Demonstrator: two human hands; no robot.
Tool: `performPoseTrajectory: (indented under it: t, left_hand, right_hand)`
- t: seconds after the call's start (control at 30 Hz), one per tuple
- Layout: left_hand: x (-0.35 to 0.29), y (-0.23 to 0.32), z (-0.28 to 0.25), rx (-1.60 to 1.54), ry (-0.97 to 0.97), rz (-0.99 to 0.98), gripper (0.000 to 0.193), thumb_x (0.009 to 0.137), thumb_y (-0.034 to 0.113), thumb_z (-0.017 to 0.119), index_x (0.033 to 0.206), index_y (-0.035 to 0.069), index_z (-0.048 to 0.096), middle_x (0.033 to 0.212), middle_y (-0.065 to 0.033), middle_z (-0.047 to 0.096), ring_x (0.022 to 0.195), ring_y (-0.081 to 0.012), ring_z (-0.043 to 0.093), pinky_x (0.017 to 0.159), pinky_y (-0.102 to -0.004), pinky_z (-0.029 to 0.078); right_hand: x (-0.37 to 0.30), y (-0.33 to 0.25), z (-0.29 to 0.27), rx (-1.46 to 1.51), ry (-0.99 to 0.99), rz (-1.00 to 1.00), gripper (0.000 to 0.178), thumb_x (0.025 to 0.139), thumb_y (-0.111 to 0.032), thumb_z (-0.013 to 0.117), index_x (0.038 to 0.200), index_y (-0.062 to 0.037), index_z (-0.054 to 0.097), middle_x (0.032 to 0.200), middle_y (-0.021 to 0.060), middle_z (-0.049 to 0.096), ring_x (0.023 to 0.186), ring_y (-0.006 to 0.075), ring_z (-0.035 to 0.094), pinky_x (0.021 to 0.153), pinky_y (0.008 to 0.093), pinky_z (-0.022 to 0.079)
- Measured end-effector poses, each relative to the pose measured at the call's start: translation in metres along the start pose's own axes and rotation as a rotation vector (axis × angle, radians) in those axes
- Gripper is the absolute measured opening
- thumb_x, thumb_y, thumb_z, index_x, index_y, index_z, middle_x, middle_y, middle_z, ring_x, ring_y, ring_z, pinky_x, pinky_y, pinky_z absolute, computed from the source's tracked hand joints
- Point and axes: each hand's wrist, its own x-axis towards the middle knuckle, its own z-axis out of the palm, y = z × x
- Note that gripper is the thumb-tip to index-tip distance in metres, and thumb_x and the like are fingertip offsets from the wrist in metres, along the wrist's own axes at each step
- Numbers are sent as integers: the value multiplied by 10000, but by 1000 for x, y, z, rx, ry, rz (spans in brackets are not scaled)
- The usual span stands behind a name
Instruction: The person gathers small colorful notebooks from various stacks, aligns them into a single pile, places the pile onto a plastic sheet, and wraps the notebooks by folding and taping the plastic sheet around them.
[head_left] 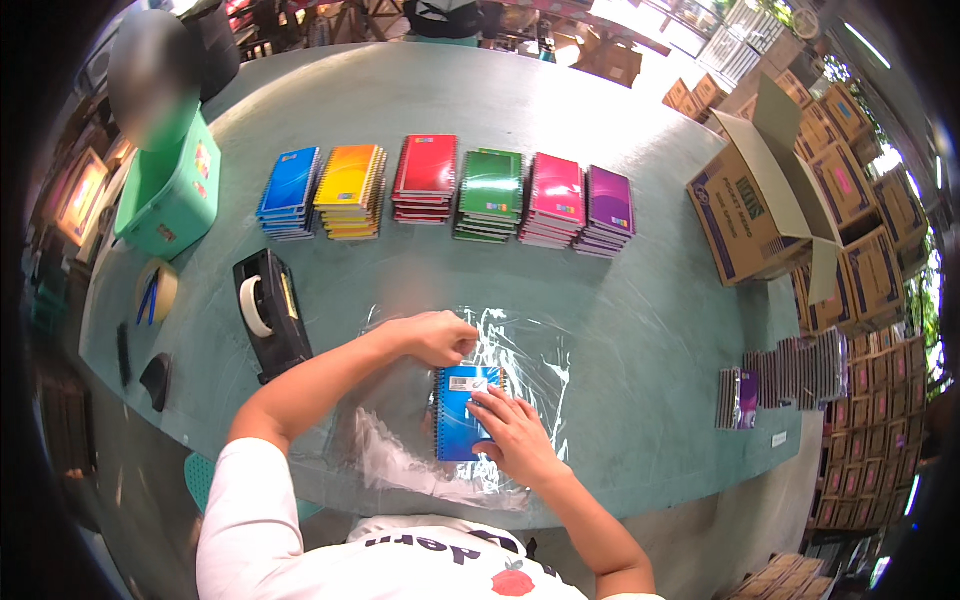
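Observation:
A blue spiral notebook with a small white label lies in front of me, on clear plastic film spread over the table. My right hand rests on the notebook's right side, its fingers apart and extended over the cover. Just beyond the notebook's far edge is my left hand, closed with its fingers bent down at the shiny film. What its fingertips pinch, if anything, is hidden. The film reaches out on both sides of the notebook and toward the table's near edge.
Spiral-notebook stacks stand in a row beyond my hands, from blue to purple. A black tape dispenser and green bin are left. An open carton and more notebooks stand right. One person's face is blurred.

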Motion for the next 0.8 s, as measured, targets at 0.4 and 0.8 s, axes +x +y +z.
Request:
performPoseTrajectory:
  t: [0.4,0.8]
  left_hand:
    - [-70,-9,28,-23,370,-204,228,691,245,697,841,98,607,837,-55,640,932,-295,583,799,-422,441]
    - [-121,48,131,-1254,500,-423,267,825,267,689,861,16,605,739,-34,618,645,-102,581,537,-246,466]
  right_hand:
    - [4,3,-6,-39,-29,-66,599,702,-267,722,1237,-92,518,1334,39,445,1292,246,359,1010,427,315]
    - [6,12,-3,-6,-44,-92,612,696,-339,741,1226,-131,516,1411,34,371,1359,289,255,1060,481,261]
